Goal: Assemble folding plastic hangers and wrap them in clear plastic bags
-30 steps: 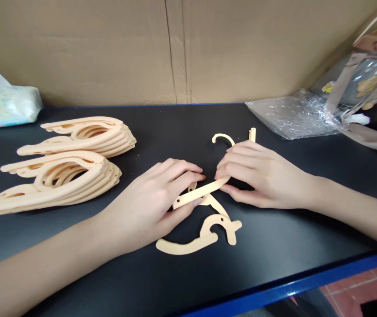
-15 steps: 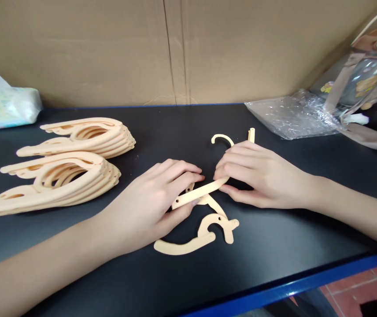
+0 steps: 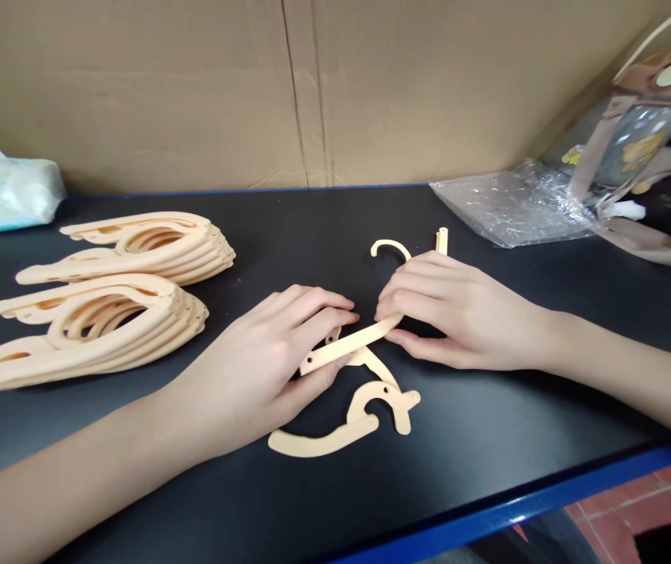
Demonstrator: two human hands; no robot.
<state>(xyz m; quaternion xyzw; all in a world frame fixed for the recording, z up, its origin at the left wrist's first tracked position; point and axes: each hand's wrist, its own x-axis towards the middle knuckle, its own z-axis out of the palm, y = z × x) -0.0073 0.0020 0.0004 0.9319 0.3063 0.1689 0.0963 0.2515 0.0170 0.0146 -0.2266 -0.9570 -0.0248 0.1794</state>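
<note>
While the left hand (image 3: 259, 368) pinches one end of a straight peach-coloured plastic hanger bar (image 3: 352, 341) between thumb and curled fingers, the right hand (image 3: 458, 313) closes on its other end. The bar spans the gap between both hands. Curved peach plastic hanger arms (image 3: 335, 437) lie just below them on the black tabletop (image 3: 488, 439).

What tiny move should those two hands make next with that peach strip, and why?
Probably ease the peach strip down onto the curved pieces beneath it, holes lined up. The left hand and right hand pinch its two ends, it crosses over those pieces at a slant, and small holes show in both.
</note>
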